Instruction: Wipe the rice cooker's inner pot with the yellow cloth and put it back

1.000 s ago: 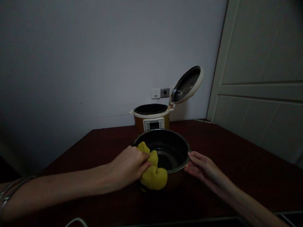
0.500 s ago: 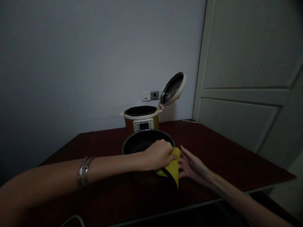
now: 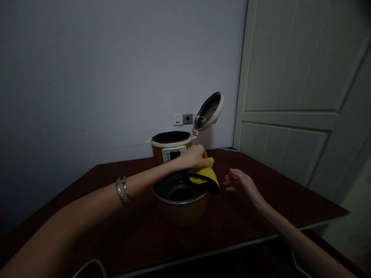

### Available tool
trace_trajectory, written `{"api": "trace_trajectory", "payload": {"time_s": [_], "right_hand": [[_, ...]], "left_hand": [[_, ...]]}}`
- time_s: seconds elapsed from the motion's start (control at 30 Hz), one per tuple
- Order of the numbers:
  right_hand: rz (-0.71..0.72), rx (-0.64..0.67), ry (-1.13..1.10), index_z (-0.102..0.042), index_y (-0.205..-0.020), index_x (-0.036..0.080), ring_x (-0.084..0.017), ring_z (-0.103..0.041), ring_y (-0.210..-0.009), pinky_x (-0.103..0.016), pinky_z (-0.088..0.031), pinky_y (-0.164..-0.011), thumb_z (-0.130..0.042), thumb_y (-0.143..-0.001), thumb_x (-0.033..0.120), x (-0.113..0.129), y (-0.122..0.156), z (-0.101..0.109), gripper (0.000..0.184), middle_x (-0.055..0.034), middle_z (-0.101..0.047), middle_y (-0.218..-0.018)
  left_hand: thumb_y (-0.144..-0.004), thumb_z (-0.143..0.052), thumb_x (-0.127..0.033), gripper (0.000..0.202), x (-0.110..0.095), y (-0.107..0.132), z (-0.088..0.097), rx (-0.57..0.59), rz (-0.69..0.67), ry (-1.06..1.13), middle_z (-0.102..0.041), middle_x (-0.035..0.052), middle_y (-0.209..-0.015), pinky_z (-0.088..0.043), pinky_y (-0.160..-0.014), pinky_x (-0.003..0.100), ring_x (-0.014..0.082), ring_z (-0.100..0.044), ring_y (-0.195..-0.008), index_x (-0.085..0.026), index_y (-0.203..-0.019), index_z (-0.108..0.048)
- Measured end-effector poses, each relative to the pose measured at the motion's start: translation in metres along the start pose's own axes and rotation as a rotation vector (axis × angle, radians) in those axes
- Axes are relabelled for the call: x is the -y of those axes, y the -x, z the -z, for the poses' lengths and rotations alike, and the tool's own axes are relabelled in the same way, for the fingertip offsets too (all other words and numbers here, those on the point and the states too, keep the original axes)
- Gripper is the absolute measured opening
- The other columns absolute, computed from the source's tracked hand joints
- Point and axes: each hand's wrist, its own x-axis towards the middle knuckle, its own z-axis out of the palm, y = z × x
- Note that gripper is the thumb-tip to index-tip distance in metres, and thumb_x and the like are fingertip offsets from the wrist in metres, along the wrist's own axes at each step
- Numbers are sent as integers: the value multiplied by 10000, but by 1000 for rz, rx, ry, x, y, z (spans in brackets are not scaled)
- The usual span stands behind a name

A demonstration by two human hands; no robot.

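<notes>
A yellow cloth (image 3: 206,174) with a dark underside is gripped in my left hand (image 3: 194,157), which reaches over the far right rim of the inner pot (image 3: 182,212). That pot has a dark inside and a brownish-orange outside, and it stands upright on the table. Part of its far rim is hidden by my left hand and forearm. My right hand (image 3: 240,183) hovers to the right of the pot, apart from it, fingers loosely bent and spread with nothing in them. Behind the pot stands a multicooker (image 3: 159,151) with its lid (image 3: 209,112) raised to the right.
The dark red table (image 3: 121,181) meets a pale wall with sockets (image 3: 182,119) behind the cooker. A white panelled door (image 3: 286,85) is on the right. A white cable (image 3: 92,262) curls at the near left edge.
My left hand has moved up and away with the cloth, from the pot's near right side to its far right rim. My right hand has drawn away from the cloth, to the right.
</notes>
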Motion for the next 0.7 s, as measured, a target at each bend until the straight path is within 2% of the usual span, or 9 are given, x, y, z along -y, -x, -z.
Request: {"api": "trace_trajectory", "payload": {"time_s": [0.07, 0.13, 0.2, 0.27, 0.37, 0.5, 0.57, 0.6, 0.7], "right_hand": [[193, -19, 86, -538, -870, 209, -184, -629, -844, -287, -526, -697, -716, -673, 484, 23, -2, -5, 382, -28, -634, -899], [329, -6, 132, -540, -1009, 230, -213, -590, -1025, -326, -498, -847, -753, -625, 479, 46, -1, -19, 505, -61, -608, -1112], [400, 48, 142, -500, -1158, 246, -223, -536, -1138, -339, -449, -940, -782, -586, 452, 65, 2, -37, 670, -73, -544, -1266], [410, 130, 149, -460, -1247, 249, -231, -526, -1160, -348, -440, -955, -794, -576, 421, 76, 5, -54, 769, -75, -526, -1309], [389, 185, 217, -547, -1179, 207, -252, -601, -1038, -366, -483, -887, -795, -583, 390, 78, 11, -67, 671, -80, -634, -1159], [362, 44, 223, -656, -951, 171, -234, -651, -855, -336, -522, -776, -808, -565, 354, 67, 17, -62, 454, -57, -705, -931], [328, -39, 123, -662, -899, 162, -211, -657, -777, -302, -534, -698, -811, -550, 326, 61, 19, -55, 414, -49, -707, -889], [313, -89, 61, -661, -875, 154, -201, -657, -736, -284, -535, -646, -811, -540, 312, 58, 21, -51, 399, -49, -705, -867], [303, -261, -131, -650, -819, 140, -162, -640, -642, -217, -505, -501, -807, -507, 262, 48, 25, -37, 369, -34, -689, -810]], "left_hand": [[-653, -635, -205, 316, 1, -1, 16, -99, -1, 71, -674, 83, -782, -434, -596, 269, 176, -594, -697, -108, -947, -699], [-675, -605, -176, 363, -1, -1, 28, -169, -48, 241, -659, 75, -792, -449, -606, 275, 154, -582, -670, -96, -1028, -643], [-701, -569, -140, 369, -6, 1, 34, -196, -126, 473, -648, 72, -805, -470, -628, 283, 133, -582, -659, -83, -1065, -586], [-702, -545, -88, 364, -13, 5, 33, -196, -212, 686, -644, 75, -831, -488, -678, 296, 123, -597, -688, -79, -1066, -549], [-690, -513, -21, 377, -21, 15, 27, -200, -327, 870, -647, 71, -880, -497, -752, 300, 113, -615, -758, -99, -1059, -530], [-701, -547, -25, 406, -19, 25, 31, -183, -396, 895, -654, 80, -955, -496, -812, 307, 124, -629, -848, -110, -1097, -527], [-713, -591, -62, 420, -15, 29, 35, -175, -405, 818, -654, 104, -1000, -494, -831, 324, 146, -628, -897, -101, -1126, -529], [-726, -600, -85, 403, -13, 33, 36, -207, -389, 753, -652, 114, -1025, -493, -840, 334, 157, -623, -922, -101, -1124, -540], [-791, -569, -151, 271, -15, 57, 29, -404, -258, 483, -648, 111, -1072, -475, -882, 365, 178, -603, -980, -125, -1058, -601]]}}
